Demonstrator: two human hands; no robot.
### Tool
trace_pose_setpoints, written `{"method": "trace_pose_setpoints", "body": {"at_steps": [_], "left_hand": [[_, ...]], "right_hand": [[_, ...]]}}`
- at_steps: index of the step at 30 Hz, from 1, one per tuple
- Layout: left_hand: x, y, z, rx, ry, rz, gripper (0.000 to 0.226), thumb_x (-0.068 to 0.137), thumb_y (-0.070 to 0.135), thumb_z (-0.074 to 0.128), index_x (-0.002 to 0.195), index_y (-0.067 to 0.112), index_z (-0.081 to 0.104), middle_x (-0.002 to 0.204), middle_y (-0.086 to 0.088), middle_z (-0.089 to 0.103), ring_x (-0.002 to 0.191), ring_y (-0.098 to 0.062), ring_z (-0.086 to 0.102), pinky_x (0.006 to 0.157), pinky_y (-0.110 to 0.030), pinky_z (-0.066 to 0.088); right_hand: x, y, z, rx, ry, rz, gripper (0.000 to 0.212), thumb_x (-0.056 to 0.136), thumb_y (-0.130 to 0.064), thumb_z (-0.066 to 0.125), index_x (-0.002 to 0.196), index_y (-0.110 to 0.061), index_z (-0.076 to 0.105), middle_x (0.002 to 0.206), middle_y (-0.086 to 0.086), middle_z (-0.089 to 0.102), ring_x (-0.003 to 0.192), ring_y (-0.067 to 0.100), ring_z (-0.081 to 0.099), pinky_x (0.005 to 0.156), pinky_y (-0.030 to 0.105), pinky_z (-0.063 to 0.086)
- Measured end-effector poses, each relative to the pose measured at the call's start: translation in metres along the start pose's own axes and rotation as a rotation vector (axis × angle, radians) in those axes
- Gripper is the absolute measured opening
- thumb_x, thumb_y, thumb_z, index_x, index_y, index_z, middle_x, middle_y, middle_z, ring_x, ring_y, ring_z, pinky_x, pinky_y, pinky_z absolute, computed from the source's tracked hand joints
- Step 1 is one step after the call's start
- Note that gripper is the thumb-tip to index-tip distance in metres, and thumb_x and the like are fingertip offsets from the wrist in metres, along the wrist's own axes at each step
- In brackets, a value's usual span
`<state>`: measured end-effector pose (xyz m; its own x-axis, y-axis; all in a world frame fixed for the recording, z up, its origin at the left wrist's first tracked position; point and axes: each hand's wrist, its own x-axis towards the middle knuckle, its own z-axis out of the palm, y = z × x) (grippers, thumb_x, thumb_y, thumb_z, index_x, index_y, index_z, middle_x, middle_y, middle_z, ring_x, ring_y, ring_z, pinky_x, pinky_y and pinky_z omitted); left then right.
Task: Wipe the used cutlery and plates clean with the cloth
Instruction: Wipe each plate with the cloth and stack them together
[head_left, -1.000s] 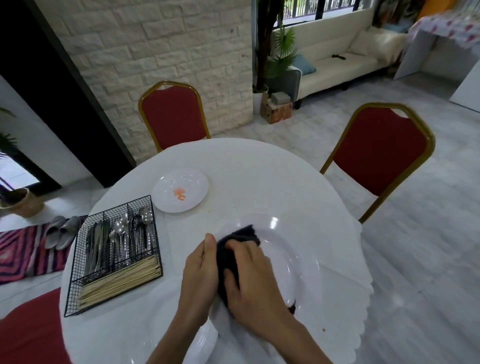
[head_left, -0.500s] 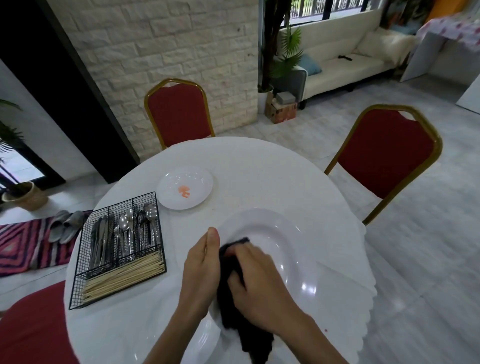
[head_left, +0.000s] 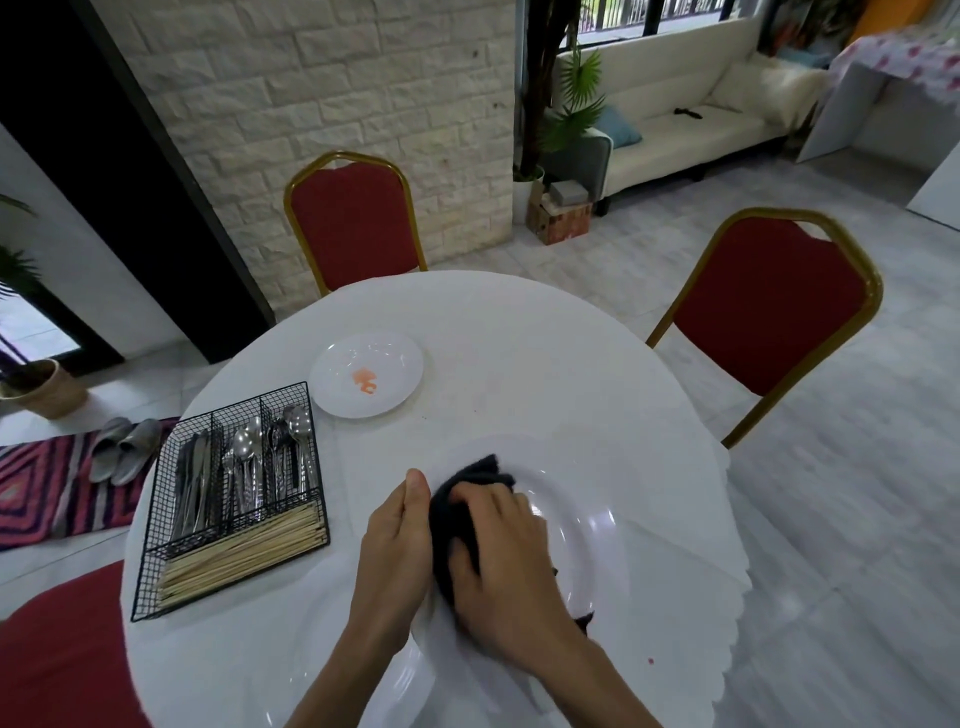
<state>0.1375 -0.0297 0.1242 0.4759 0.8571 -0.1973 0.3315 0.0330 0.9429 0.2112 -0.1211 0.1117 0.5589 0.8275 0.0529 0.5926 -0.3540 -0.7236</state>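
A large white plate lies at the near side of the round white table. My left hand grips its left rim, thumb on top. My right hand holds a black cloth bunched under its fingers and presses it onto the left half of the plate. A corner of the cloth sticks out under my right wrist. Farther back sits a small white plate with an orange smear. Another white plate lies partly under my arms at the table's near edge.
A black wire basket on the left holds knives, spoons, forks and several chopsticks. Red chairs stand behind the table and to its right. A third red seat is at the near left.
My right hand has slid the cloth away from me, up the plate's left side, so less cloth hangs over the near rim. My left hand stays on the rim.
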Motion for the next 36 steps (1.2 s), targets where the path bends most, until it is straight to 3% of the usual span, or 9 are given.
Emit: {"method": "trace_pose_setpoints", "body": {"at_steps": [2, 5, 9, 15, 21, 26, 30, 32, 36], "left_hand": [[0.002, 0.001, -0.004, -0.008, -0.014, -0.033, 0.052, 0.105, 0.046, 0.038, 0.075, 0.004, 0.045, 0.067, -0.009, 0.044, 0.067, -0.015, 0.046, 0.066, -0.032, 0.038], [0.009, 0.0, -0.013, -0.006, -0.026, -0.007, 0.052, 0.104, 0.05, 0.037, 0.076, 0.007, 0.045, 0.068, -0.004, 0.044, 0.065, -0.009, 0.044, 0.07, -0.032, 0.039], [0.016, -0.004, -0.019, 0.053, -0.065, 0.023, 0.065, 0.101, 0.062, 0.034, 0.097, 0.001, 0.057, 0.083, -0.012, 0.061, 0.08, -0.012, 0.055, 0.082, -0.043, 0.049], [0.011, 0.013, -0.003, 0.105, -0.055, 0.127, 0.053, 0.104, 0.051, 0.034, 0.078, 0.006, 0.045, 0.066, -0.004, 0.047, 0.065, -0.011, 0.045, 0.067, -0.035, 0.04], [0.006, 0.007, -0.003, 0.042, -0.038, 0.05, 0.052, 0.103, 0.053, 0.033, 0.077, 0.008, 0.04, 0.066, 0.009, 0.044, 0.066, -0.01, 0.042, 0.07, -0.033, 0.037], [0.016, 0.011, -0.017, -0.013, -0.011, 0.04, 0.051, 0.104, 0.053, 0.036, 0.092, 0.016, 0.068, 0.089, 0.007, 0.074, 0.086, -0.014, 0.066, 0.082, -0.035, 0.049], [0.026, 0.013, -0.03, -0.039, 0.024, 0.068, 0.054, 0.101, 0.059, 0.038, 0.092, 0.018, 0.071, 0.089, -0.009, 0.074, 0.087, -0.02, 0.069, 0.082, -0.048, 0.054], [0.025, 0.011, -0.028, -0.005, 0.003, 0.085, 0.062, 0.096, 0.067, 0.036, 0.096, 0.015, 0.069, 0.092, -0.012, 0.072, 0.086, -0.017, 0.067, 0.082, -0.047, 0.052], [0.017, 0.009, -0.017, -0.033, 0.01, 0.076, 0.046, 0.102, 0.059, 0.035, 0.1, 0.033, 0.072, 0.101, 0.014, 0.075, 0.104, -0.01, 0.068, 0.098, -0.044, 0.052]], "right_hand": [[-0.011, -0.01, -0.001, 0.045, -0.095, -0.063, 0.033, 0.091, -0.029, 0.044, 0.123, -0.035, 0.051, 0.122, -0.019, 0.051, 0.113, 0.006, 0.042, 0.098, 0.03, 0.035], [-0.025, -0.006, -0.002, 0.073, -0.232, -0.096, 0.042, 0.081, -0.037, 0.039, 0.121, -0.036, 0.055, 0.117, -0.019, 0.054, 0.111, 0.004, 0.045, 0.098, 0.027, 0.036], [-0.028, 0.006, -0.006, 0.107, -0.356, -0.085, 0.045, 0.075, -0.037, 0.04, 0.116, -0.034, 0.059, 0.11, -0.016, 0.058, 0.106, 0.003, 0.049, 0.098, 0.029, 0.041], [-0.001, 0.006, -0.017, 0.048, -0.097, -0.142, 0.032, 0.089, -0.019, 0.048, 0.115, -0.036, 0.057, 0.107, -0.03, 0.046, 0.104, -0.004, 0.043, 0.094, 0.026, 0.038], [0.014, 0.033, -0.02, -0.228, 0.13, 0.024, 0.04, 0.094, -0.03, 0.039, 0.131, -0.031, 0.054, 0.13, -0.012, 0.049, 0.118, 0.01, 0.048, 0.095, 0.026, 0.031], [-0.005, 0.028, -0.008, -0.371, 0.132, 0.061, 0.036, 0.088, -0.028, 0.047, 0.119, -0.02, 0.064, 0.106, -0.002, 0.063, 0.088, 0.019, 0.061, 0.076, 0.03, 0.048], [-0.026, 0.025, 0.001, -0.368, -0.001, 0.057, 0.023, 0.078, -0.032, 0.051, 0.095, -0.023, 0.063, 0.081, -0.007, 0.059, 0.062, 0.012, 0.053, 0.056, 0.022, 0.041], [-0.028, 0.019, -0.003, -0.344, -0.087, 0.071, 0.023, 0.084, -0.034, 0.048, 0.1, -0.023, 0.059, 0.089, -0.008, 0.058, 0.067, 0.011, 0.046, 0.063, 0.021, 0.036], [-0.016, 0.025, -0.018, -0.203, -0.108, 0.16, 0.027, 0.094, -0.03, 0.05, 0.121, -0.026, 0.05, 0.116, -0.008, 0.051, 0.101, 0.014, 0.053, 0.085, 0.025, 0.042]]}}
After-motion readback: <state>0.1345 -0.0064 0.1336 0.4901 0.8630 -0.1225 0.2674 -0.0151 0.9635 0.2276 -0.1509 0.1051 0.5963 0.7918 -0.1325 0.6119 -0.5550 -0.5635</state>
